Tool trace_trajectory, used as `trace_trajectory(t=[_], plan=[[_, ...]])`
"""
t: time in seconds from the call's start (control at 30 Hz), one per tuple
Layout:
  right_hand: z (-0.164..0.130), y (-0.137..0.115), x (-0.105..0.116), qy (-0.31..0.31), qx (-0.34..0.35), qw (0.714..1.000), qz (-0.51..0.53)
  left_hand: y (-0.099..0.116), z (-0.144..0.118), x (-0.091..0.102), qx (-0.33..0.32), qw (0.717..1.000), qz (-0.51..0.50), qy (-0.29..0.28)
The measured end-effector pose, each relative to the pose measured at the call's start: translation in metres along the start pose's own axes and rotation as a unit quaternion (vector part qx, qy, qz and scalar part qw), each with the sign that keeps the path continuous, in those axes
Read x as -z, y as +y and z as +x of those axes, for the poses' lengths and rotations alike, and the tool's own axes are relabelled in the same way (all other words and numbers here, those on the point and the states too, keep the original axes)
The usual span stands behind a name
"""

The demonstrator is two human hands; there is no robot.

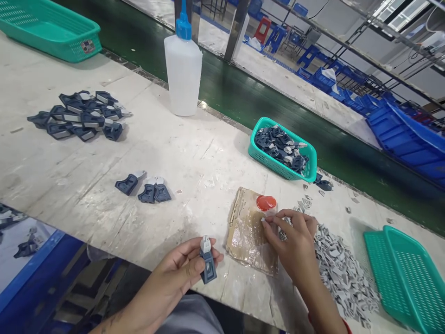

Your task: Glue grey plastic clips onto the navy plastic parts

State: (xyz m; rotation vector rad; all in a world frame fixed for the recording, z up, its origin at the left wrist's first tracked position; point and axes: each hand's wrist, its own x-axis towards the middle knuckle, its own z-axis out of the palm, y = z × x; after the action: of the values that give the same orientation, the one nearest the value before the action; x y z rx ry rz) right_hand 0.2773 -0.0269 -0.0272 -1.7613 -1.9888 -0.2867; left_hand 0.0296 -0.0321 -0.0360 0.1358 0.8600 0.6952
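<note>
— Dark blue plastic, white tip up: that's the part (207, 262) the left hand (181, 273) pinches between thumb and fingers, at the near edge of the table (194, 157).

— And the right hand (295, 241)?

— Fingertips pressed together on something small and pale, too small to tell, just over the cardboard pad (248, 232) beside the red cap (266, 202). The grey-white pile of small pieces (342, 269) lies touching its wrist.

— How to do it well?

— I'd judge: keep the blue part upright and steady, white tip clear of the thumb, and bring the small piece across without smearing the pad.

— Farther out?

— Three loose parts (146, 188), a heap of parts (81, 118), the glue bottle (183, 69), a small teal basket (283, 148).
</note>
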Motion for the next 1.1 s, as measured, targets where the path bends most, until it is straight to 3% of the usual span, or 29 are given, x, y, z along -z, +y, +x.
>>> trace_trajectory(t=[0.33, 0.87, 1.1], plan=[[0.004, -0.003, 0.002, 0.001, 0.025, 1.0, -0.015, 0.003, -0.001, -0.001, 0.01, 1.0, 0.018, -0.022], [0.007, -0.012, 0.002, -0.008, 0.06, 0.998, -0.023, 0.002, -0.003, -0.005, -0.004, 1.0, 0.015, 0.003], [0.006, -0.019, 0.025, 0.067, 0.023, 0.997, -0.041, 0.004, -0.005, -0.007, -0.013, 1.0, 0.016, -0.016]])
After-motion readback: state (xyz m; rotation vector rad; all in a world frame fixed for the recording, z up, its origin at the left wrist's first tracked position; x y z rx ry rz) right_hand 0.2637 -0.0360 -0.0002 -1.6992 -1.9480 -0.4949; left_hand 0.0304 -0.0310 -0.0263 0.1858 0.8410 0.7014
